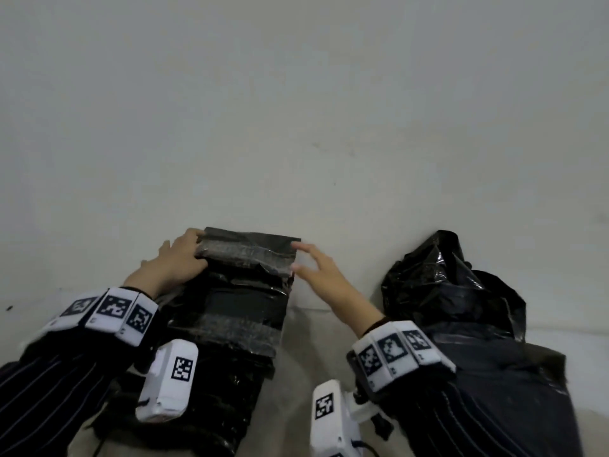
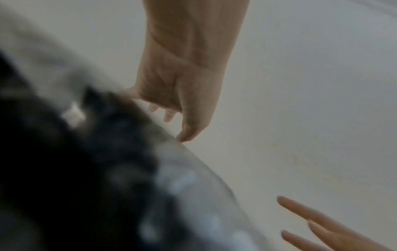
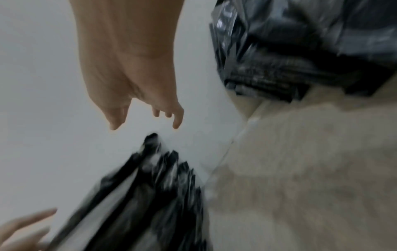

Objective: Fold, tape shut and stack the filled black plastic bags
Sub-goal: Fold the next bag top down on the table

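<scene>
Head cam, lower left of frame: left hand (image 1: 179, 258) is gripping the far left corner of the top taped bag (image 1: 245, 258), which is sitting on the stack of bags (image 1: 227, 328) at lower center. Right hand (image 1: 316, 268) is hovering just beside its right edge, fingers spread, holding nothing. Looks like the stacking step imo. Next prob squaring it up, then grabbing the untaped bag (image 1: 451, 291) at lower right, w/ its top crumpled open.

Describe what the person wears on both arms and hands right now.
Both hands, left hand and right hand, are bare. Each wrist carries a band of white blocks printed with black square codes, plus a white tagged camera unit. The sleeves are dark with thin pale pinstripes.
</scene>
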